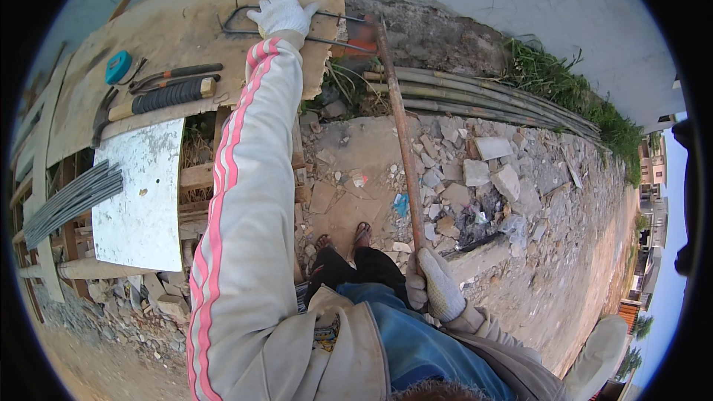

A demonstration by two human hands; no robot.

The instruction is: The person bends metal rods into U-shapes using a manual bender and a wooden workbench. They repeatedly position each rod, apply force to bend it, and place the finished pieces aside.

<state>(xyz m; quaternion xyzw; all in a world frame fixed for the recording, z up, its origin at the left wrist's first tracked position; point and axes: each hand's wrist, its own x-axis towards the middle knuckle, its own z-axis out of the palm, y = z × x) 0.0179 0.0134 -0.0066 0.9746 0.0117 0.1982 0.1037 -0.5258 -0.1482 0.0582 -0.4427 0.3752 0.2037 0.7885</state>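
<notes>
My left hand (282, 16), in a white knit glove, lies palm down across a bent steel rod (241, 30) on the plywood board (186, 11). Its fingers hold the rod against the wood. The rod forms a long narrow loop whose two legs stick out past the board's right edge. Low in the middle, my right hand (440, 286), gloved too, is closed round the near end of a long rusty bar (405, 141). The bar runs away from me, and its far end is at the rod's legs. Blur there hides whether they touch.
Left on the board are a blue tape measure (117, 67), pincers (174, 76) and a hammer (160, 100). Nearer lie a white panel (141, 193) and a bundle of steel rods (70, 204). Bamboo poles (490, 96) line the wall; rubble (490, 171) covers the ground at right.
</notes>
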